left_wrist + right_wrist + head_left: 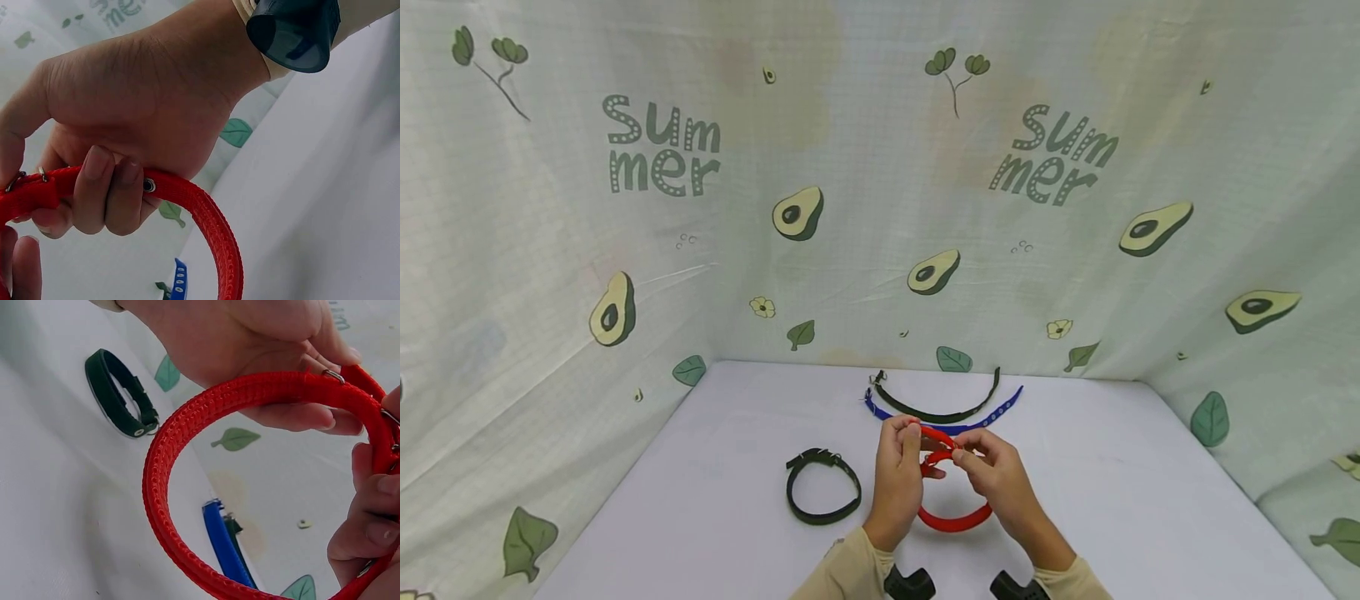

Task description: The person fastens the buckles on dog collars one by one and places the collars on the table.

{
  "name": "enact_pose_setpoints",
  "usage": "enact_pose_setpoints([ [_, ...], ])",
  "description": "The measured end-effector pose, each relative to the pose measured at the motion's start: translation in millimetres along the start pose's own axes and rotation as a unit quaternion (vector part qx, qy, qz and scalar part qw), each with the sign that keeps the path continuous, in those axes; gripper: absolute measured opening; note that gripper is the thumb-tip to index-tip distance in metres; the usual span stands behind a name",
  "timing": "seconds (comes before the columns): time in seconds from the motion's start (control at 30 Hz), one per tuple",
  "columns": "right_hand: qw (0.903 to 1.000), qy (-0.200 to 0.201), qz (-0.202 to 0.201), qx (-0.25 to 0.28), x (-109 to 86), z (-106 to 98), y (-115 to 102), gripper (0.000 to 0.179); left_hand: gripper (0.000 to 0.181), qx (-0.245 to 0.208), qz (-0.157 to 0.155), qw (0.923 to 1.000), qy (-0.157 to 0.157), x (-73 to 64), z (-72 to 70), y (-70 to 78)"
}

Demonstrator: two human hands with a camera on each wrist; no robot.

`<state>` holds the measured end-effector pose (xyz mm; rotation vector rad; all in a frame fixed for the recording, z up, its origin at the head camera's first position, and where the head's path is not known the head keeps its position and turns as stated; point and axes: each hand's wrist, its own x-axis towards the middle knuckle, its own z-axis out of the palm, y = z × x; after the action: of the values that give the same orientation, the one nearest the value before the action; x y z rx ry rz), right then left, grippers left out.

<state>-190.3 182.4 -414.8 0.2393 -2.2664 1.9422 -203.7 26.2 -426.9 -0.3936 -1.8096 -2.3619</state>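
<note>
Hands (897, 477) (1002, 479) grip a red collar (955, 523), partly hiding the blue collar (1000, 411) behind.

Passing room lies over the white table (1135, 500) at lower right of the head view, while the red collar (955, 524), blue strap (1000, 411) and dark strap (936, 418) obstruct the lower centre, the looped collar (823, 518) lower centre-left.

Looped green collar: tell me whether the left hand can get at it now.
Probably not: the left hand grips the red collar, though nothing visible blocks its way to the looped green collar.
</note>
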Motion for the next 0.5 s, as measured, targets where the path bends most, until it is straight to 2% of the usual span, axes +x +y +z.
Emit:
enact_pose_setpoints([
  [0.27,0.9999,-0.006,0.002,0.010,-0.1,-0.5,0.1,0.015,0.028,-0.001,-0.003,0.9999,0.013,1.5,-1.4,-0.8],
  [0.4,0.9999,0.013,0.000,0.010,0.8,-1.4,2.2,0.013,0.034,-0.023,-0.006,0.9997,0.000,3.2,-2.4,-3.0],
  [0.5,0.9992,0.034,-0.008,0.017,1.3,-1.2,3.8,0.013,0.036,-0.015,-0.008,0.9996,-0.021,3.8,-2.4,-4.1],
])
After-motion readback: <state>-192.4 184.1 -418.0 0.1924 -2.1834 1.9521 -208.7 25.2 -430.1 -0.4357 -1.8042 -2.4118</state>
